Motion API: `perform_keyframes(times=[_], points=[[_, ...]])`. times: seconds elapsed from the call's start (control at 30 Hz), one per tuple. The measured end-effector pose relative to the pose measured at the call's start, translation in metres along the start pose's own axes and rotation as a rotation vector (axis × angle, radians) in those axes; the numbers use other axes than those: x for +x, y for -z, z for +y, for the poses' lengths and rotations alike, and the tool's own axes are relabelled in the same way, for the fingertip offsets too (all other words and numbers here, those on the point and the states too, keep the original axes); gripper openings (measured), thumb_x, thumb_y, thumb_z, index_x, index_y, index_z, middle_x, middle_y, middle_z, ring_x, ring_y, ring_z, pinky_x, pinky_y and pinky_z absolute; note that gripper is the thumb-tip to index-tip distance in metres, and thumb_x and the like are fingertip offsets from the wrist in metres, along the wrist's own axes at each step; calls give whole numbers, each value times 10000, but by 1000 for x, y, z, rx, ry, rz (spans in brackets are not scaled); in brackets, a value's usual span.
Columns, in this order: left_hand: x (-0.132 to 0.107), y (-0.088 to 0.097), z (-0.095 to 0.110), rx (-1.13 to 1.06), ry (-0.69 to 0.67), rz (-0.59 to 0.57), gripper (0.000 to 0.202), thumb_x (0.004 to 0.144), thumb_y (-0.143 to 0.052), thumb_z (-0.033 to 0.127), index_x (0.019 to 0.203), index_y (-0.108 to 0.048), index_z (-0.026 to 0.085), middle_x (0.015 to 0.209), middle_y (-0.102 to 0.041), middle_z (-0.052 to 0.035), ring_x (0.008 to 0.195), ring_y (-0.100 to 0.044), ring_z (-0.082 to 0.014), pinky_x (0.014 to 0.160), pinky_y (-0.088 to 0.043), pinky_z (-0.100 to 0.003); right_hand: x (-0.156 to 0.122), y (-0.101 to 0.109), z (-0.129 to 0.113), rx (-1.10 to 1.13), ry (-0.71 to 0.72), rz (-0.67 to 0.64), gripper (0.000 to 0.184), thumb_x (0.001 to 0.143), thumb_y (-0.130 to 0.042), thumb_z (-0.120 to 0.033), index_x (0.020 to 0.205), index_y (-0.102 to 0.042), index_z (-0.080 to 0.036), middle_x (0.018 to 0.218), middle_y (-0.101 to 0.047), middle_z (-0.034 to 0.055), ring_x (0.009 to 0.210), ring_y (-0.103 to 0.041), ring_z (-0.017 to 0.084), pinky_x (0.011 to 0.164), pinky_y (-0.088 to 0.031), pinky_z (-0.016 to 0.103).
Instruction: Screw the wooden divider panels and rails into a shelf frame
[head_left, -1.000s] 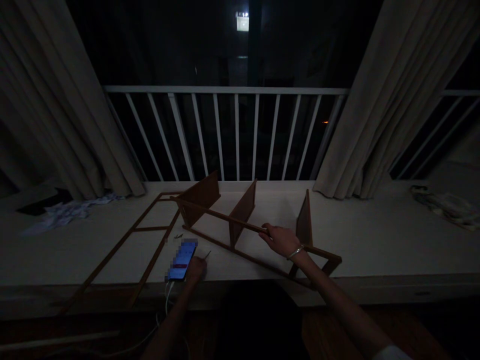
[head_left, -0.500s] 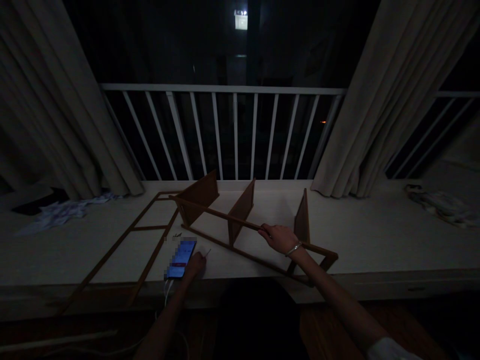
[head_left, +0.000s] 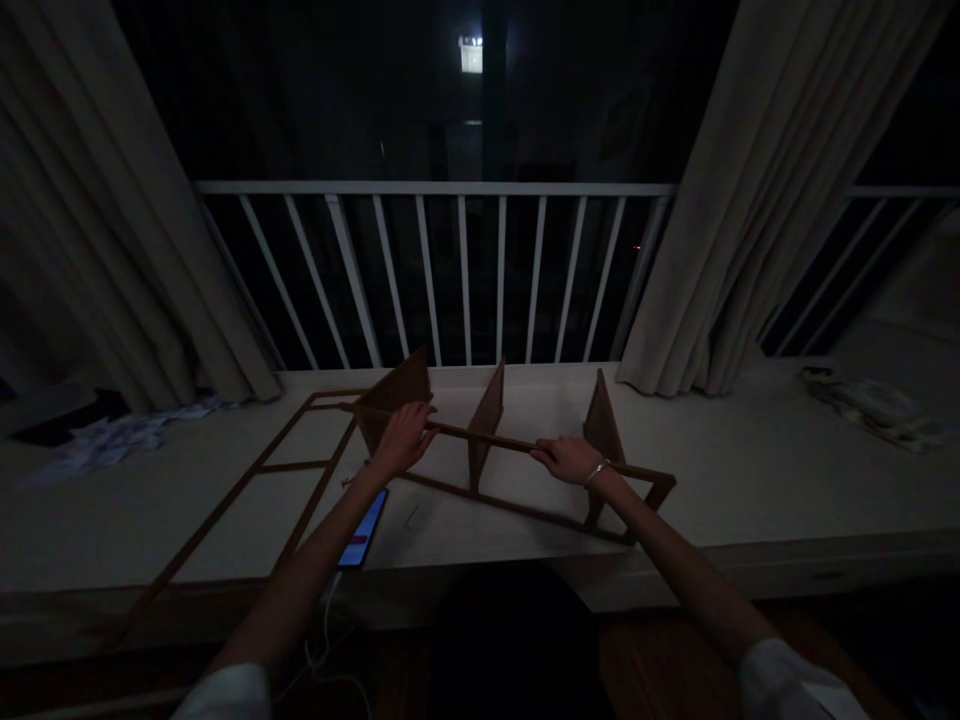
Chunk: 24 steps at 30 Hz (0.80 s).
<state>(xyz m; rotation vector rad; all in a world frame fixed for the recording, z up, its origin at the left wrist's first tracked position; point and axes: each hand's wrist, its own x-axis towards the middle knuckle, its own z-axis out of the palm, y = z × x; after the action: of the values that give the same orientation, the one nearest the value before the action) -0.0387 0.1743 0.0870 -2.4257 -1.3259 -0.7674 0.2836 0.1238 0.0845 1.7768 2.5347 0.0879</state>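
Note:
A brown wooden rack with three upright panels and long rails lies on a white ledge. My left hand is closed round the upper rail near the left panel. My right hand, with a bracelet at the wrist, grips the same rail between the middle and right panels. A flat wooden frame lies on the ledge to the left of the rack. A lit phone lies under my left forearm with a white cable hanging from it.
A white railing stands behind the ledge against a dark outside. Curtains hang at the left and the right. Crumpled paper lies far left, and a bundle of cloth far right.
My left hand has left the phone and moved up to grip the rack's upper rail. My right hand stays on the rail. The view has shifted slightly.

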Motion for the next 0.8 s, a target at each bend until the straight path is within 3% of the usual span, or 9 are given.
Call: perform_keyframes(times=[0.1, 0.2, 0.37, 0.6, 0.8], points=[[24, -7, -9, 5, -52, -87, 416, 763, -413, 435, 1101, -423, 193, 1108, -448, -82, 1060, -362, -220, 853, -295, -346, 7, -1, 22, -28, 8, -19, 524, 818, -141, -540, 1004, -528, -240, 873, -612, 74, 814, -557, 201, 646, -351, 278], [38, -24, -22, -4, -7, -196, 470, 748, -369, 529, 1074, -460, 203, 1082, -486, -71, 1046, -386, -212, 845, -295, -333, 14, -3, 43, -66, 21, 0, 538, 810, -145, -556, 1008, -532, -239, 847, -618, 72, 792, -563, 201, 644, -350, 277], [48, -42, -36, -25, 75, -475, 509, 765, -252, 574, 876, -583, 203, 900, -593, -64, 881, -507, -192, 771, -323, -291, 26, -6, 71, -102, 34, 6, 587, 793, -137, -587, 982, -554, -221, 794, -624, 79, 766, -568, 197, 653, -348, 272], [69, -44, -36, -119, 263, -648, 564, 687, -283, 657, 762, -617, 208, 729, -624, -33, 697, -554, -164, 629, -346, -231, 59, -4, 91, -74, -71, -33, 627, 746, -163, -651, 949, -579, -228, 852, -619, 78, 850, -553, 216, 688, -356, 287], [93, -47, -42, -222, 307, -794, 592, 639, -311, 686, 733, -631, 197, 562, -594, -3, 612, -546, -136, 600, -349, -211, 85, -3, 106, -90, -61, -22, 628, 751, -141, -646, 977, -575, -253, 876, -620, 72, 848, -554, 217, 695, -363, 308]])
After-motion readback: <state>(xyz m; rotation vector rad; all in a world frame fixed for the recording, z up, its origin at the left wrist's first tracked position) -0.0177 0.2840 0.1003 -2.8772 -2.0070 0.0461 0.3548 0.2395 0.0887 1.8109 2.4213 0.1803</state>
